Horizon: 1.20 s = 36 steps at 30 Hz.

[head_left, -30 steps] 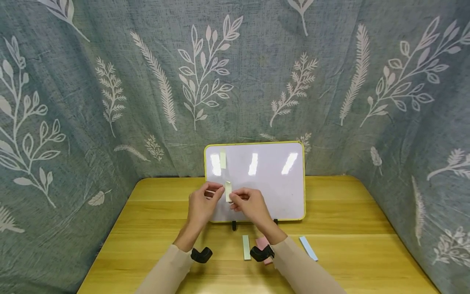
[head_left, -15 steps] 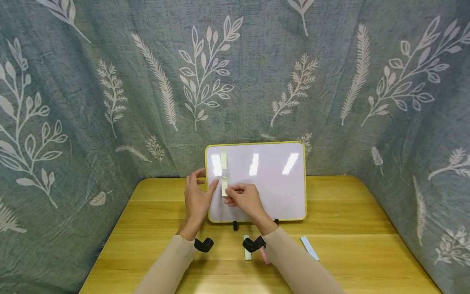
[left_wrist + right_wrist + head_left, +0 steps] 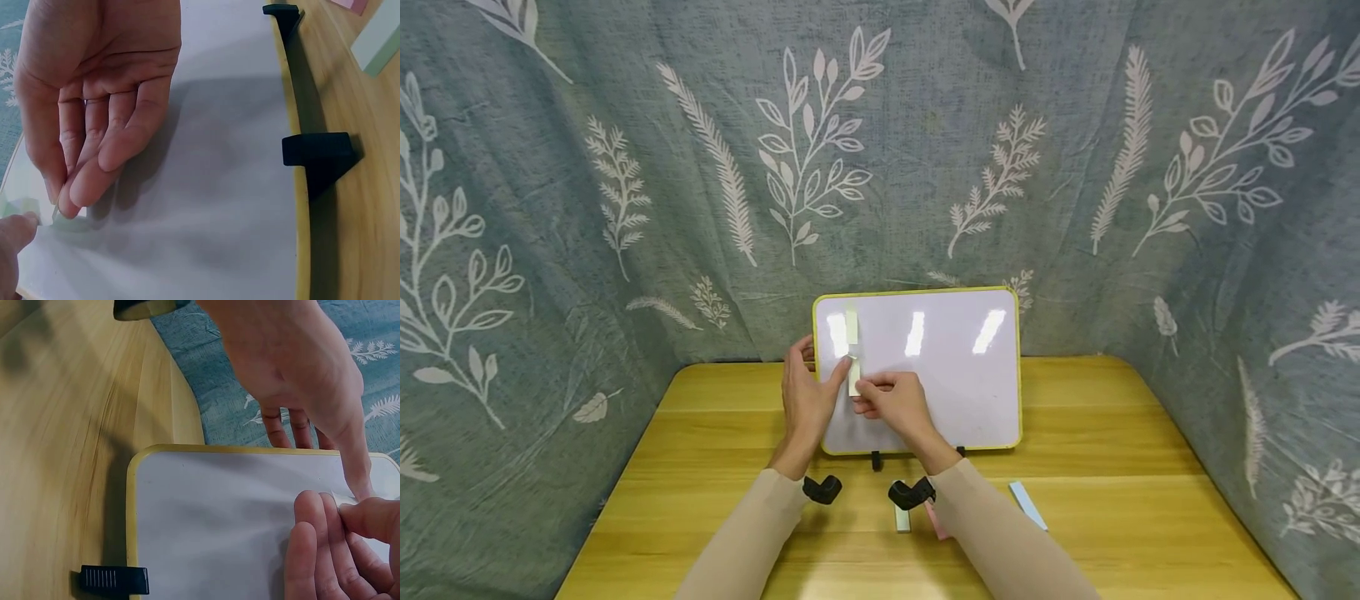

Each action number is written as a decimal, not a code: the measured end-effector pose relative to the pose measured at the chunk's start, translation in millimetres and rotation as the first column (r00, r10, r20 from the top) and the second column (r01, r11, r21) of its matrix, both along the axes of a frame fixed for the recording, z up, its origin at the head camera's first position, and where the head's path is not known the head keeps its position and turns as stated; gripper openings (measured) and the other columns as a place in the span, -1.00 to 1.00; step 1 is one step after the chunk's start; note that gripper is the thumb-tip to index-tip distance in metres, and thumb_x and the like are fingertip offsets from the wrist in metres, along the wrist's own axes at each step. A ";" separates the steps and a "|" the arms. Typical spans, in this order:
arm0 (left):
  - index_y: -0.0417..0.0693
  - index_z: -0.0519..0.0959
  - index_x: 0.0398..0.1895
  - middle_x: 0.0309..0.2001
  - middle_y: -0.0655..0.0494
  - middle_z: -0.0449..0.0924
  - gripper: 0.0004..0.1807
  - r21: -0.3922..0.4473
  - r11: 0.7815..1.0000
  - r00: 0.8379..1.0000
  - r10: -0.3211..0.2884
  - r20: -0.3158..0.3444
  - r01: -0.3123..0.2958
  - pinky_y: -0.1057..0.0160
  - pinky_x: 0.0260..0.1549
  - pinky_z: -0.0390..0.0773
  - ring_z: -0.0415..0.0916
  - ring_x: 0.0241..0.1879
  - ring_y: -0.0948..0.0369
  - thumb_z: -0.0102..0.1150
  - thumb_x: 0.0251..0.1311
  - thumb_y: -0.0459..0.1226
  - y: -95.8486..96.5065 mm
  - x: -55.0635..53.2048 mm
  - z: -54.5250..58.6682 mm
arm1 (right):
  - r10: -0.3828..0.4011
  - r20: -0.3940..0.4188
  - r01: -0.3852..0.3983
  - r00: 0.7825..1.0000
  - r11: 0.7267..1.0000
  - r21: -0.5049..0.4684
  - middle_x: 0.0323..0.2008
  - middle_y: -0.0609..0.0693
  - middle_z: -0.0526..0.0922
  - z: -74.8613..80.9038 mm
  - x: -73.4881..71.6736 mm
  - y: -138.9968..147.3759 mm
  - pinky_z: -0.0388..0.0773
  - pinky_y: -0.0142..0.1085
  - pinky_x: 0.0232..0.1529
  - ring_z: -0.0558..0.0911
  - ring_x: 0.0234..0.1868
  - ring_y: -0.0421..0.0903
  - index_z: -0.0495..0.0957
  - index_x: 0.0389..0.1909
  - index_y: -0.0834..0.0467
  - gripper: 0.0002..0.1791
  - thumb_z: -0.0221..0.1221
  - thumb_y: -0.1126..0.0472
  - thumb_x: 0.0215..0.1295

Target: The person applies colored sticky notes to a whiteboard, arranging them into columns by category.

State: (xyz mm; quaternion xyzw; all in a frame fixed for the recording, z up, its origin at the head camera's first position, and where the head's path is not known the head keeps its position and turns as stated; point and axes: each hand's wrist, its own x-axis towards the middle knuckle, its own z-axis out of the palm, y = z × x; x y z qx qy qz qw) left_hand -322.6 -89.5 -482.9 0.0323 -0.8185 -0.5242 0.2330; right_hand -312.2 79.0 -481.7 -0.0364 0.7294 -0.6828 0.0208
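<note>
A whiteboard with a yellow frame leans upright on the table. Near its left side, one pale yellow sticky note is stuck high up. Just below it lies a second pale sticky note, its lower end pinched between thumb and fingertips of my right hand. My left hand holds the board's left edge, fingers behind it and thumb in front. That thumb presses at the second note's upper end. The right fingers partly cover the note in both wrist views.
Black stand feet prop the board's lower edge. On the wooden table in front lie a pale green pad, a pink pad partly hidden by the right sleeve, and a blue strip. A patterned curtain hangs behind.
The second note has moved up and left, close under the first. My left hand has let go of it and shifted to the board's edge, its thumb coming onto the note's top.
</note>
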 end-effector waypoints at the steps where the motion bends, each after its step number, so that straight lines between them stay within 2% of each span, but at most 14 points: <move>1: -0.01 0.40 0.71 0.42 -0.14 0.61 -0.11 0.002 1.000 1.000 0.001 -0.001 -0.001 -0.17 0.28 0.63 0.61 0.25 -0.15 0.62 0.48 0.03 0.4 -0.6 0.4 | -0.002 0.002 0.002 1.000 1.000 0.000 -0.18 0.29 0.96 0.0 -0.1 -0.5 0.90 -0.25 -0.24 0.95 -0.37 -0.09 0.87 0.06 0.35 -0.74 0.44 0.20 0.66; 12: -0.03 0.42 0.69 0.36 -0.18 0.63 -0.12 0.000 1.000 1.000 0.024 -0.018 -0.024 -0.14 0.18 0.62 0.62 0.19 -0.16 0.64 0.47 0.01 1.7 -3.7 -0.6 | -0.027 0.011 0.027 1.000 1.000 0.009 -0.19 0.28 0.96 2.7 0.1 -5.8 0.89 -0.25 -0.27 0.95 -0.38 -0.07 0.88 0.03 0.32 -0.75 0.45 0.18 0.66; 29: -0.04 0.42 0.70 0.35 -0.19 0.64 -0.12 -0.014 0.999 0.999 0.032 0.006 -0.032 -0.16 0.18 0.65 0.65 0.23 -0.18 0.64 0.48 0.01 3.3 -6.6 -0.4 | -0.029 0.030 0.029 0.999 1.000 -0.006 -0.17 0.30 0.96 -0.8 1.0 -8.5 0.89 -0.26 -0.25 0.96 -0.36 -0.07 0.87 0.08 0.34 -0.74 0.44 0.20 0.66; 36: -0.04 0.41 0.71 0.37 -0.21 0.62 -0.11 -0.015 1.000 1.000 0.025 0.004 -0.025 -0.17 0.18 0.62 0.63 0.23 -0.20 0.62 0.48 0.03 4.4 -8.9 2.2 | -0.033 0.025 0.033 0.999 0.999 -0.026 -0.15 0.32 0.95 2.7 0.5 -7.4 0.89 -0.28 -0.25 0.97 -0.33 -0.04 0.86 0.09 0.35 -0.74 0.45 0.21 0.65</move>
